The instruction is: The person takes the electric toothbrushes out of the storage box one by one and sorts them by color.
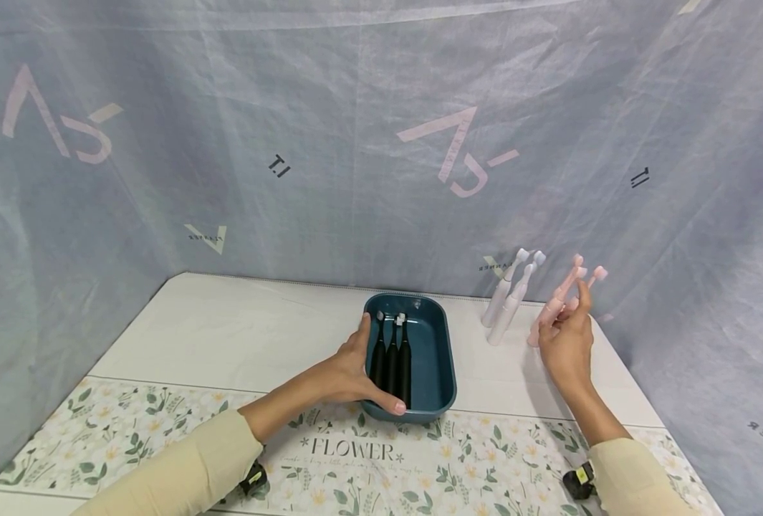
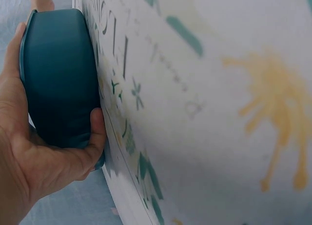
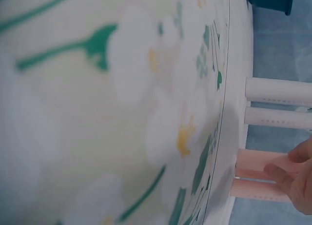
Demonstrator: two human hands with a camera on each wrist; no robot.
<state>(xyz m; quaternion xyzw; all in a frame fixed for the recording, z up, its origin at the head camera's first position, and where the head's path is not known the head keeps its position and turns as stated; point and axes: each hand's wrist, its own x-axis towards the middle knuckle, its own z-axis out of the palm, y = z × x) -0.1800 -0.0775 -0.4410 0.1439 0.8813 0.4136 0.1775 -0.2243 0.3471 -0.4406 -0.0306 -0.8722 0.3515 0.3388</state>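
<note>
A dark teal tray (image 1: 431,358) stands mid-table with three black electric toothbrushes (image 1: 405,369) lying side by side in its left half. My left hand (image 1: 345,371) grips the tray's left side, the thumb bent round its near corner, as the left wrist view shows on the outer wall (image 2: 61,78). At the right stand three pink electric toothbrushes (image 1: 551,309), upright and close together. My right hand (image 1: 568,351) pinches one pink toothbrush (image 3: 251,159) by its handle between thumb and finger. Part of the pink group is hidden behind this hand.
White electric toothbrushes (image 1: 509,312) stand upright between the tray and the pink ones. A floral cloth strip (image 1: 471,459) with the word FLOWER covers the table's near part. Grey printed fabric (image 1: 329,179) hangs behind the table and at its sides.
</note>
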